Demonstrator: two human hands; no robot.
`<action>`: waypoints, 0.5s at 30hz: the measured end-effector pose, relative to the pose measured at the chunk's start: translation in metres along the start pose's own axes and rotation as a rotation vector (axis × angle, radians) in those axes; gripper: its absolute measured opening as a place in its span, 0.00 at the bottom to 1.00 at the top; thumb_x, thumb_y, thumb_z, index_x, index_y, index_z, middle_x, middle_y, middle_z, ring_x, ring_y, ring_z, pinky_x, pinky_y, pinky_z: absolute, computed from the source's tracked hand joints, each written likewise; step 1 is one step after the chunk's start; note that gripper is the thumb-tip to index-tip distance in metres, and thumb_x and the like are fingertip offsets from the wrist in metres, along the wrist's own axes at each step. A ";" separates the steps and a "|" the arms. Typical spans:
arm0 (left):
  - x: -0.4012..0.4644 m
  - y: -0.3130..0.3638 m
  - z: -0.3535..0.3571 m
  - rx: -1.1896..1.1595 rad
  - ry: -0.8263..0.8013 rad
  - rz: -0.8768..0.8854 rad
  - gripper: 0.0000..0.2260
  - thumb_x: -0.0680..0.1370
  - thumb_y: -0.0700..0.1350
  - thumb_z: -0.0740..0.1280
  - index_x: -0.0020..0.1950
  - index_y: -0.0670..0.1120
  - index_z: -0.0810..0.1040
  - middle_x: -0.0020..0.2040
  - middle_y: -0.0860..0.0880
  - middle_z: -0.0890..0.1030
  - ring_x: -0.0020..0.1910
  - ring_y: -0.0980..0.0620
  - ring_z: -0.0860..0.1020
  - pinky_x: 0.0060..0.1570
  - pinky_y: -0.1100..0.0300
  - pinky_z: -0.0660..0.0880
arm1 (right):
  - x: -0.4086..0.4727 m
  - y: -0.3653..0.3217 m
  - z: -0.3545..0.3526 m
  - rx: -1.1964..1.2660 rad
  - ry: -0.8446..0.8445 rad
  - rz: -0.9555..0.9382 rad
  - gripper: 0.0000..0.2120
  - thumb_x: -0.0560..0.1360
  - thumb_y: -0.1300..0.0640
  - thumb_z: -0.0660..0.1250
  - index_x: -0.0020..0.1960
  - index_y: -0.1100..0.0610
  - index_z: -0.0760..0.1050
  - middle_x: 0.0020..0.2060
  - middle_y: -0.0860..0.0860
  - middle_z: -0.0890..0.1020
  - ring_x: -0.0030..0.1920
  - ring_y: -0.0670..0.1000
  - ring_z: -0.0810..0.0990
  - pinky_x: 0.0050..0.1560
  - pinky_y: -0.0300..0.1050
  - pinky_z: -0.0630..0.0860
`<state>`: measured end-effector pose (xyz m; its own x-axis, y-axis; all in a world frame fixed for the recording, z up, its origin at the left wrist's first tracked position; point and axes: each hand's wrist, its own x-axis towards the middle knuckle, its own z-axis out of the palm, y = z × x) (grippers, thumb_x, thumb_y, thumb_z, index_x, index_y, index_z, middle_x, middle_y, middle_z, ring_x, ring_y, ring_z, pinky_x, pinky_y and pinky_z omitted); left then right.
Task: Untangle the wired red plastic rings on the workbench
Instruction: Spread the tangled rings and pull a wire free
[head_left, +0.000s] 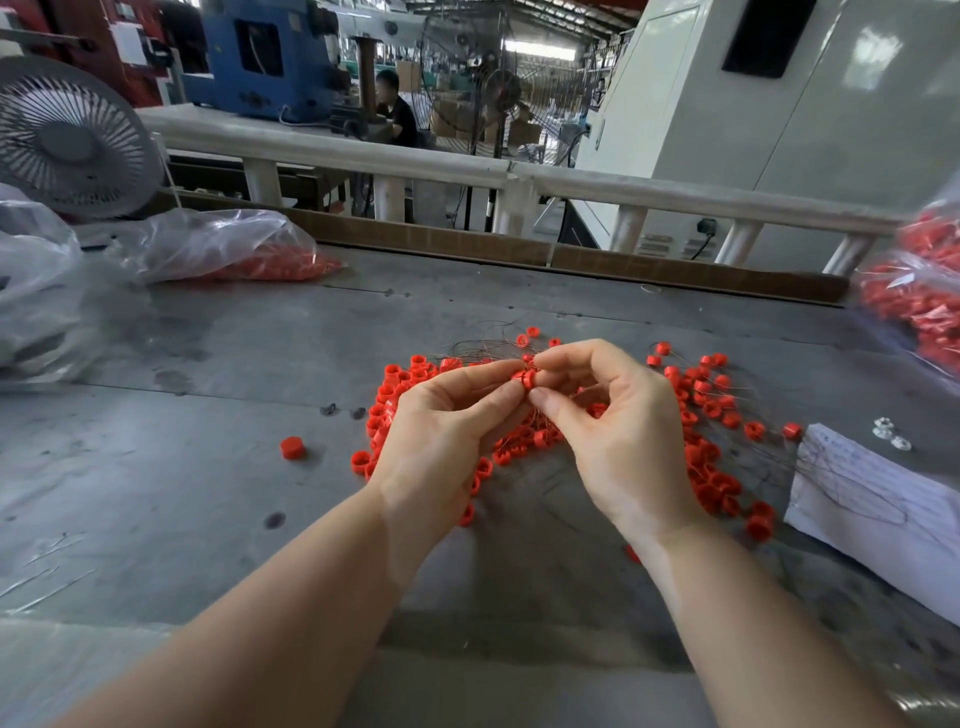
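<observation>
Red ring (523, 378), twelve o'clock of pile (706, 415): pinched by left hand (447, 431) and right hand (618, 436); ease wire out slowly.

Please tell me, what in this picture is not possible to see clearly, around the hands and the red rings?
Head view only:
- The red ring pinched between left hand and right hand: fingertips cover most of it.
- The pile of rings: the hands hide its middle.
- The thin wires: too fine to trace which ring each joins.
- The bag of rings at right: blurred, cut by the edge.
- The writing on the paper: too small to read.
</observation>
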<state>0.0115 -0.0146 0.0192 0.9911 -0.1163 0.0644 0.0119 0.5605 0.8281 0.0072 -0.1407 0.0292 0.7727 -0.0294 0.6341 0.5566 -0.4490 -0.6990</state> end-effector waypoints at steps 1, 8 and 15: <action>-0.001 0.000 -0.001 0.005 -0.004 0.002 0.09 0.73 0.32 0.65 0.50 0.39 0.81 0.42 0.44 0.85 0.42 0.53 0.83 0.42 0.67 0.79 | 0.000 -0.001 0.000 0.021 0.001 0.015 0.14 0.68 0.69 0.73 0.43 0.50 0.77 0.35 0.44 0.81 0.38 0.40 0.79 0.41 0.29 0.73; -0.001 -0.001 -0.001 0.032 -0.011 0.033 0.09 0.67 0.37 0.69 0.46 0.41 0.83 0.42 0.45 0.85 0.42 0.53 0.84 0.41 0.67 0.78 | -0.003 0.001 0.000 0.025 0.003 0.022 0.09 0.69 0.68 0.72 0.41 0.55 0.79 0.37 0.48 0.82 0.38 0.42 0.80 0.40 0.28 0.71; -0.002 -0.001 -0.002 0.040 -0.032 0.050 0.07 0.65 0.38 0.69 0.40 0.46 0.85 0.41 0.46 0.85 0.41 0.54 0.84 0.40 0.67 0.78 | -0.005 0.003 0.000 -0.109 0.026 -0.097 0.03 0.69 0.68 0.72 0.41 0.61 0.82 0.38 0.50 0.78 0.40 0.42 0.76 0.43 0.27 0.69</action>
<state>0.0097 -0.0134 0.0170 0.9856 -0.1157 0.1233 -0.0432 0.5327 0.8452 0.0054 -0.1424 0.0241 0.7077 -0.0037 0.7065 0.5909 -0.5450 -0.5949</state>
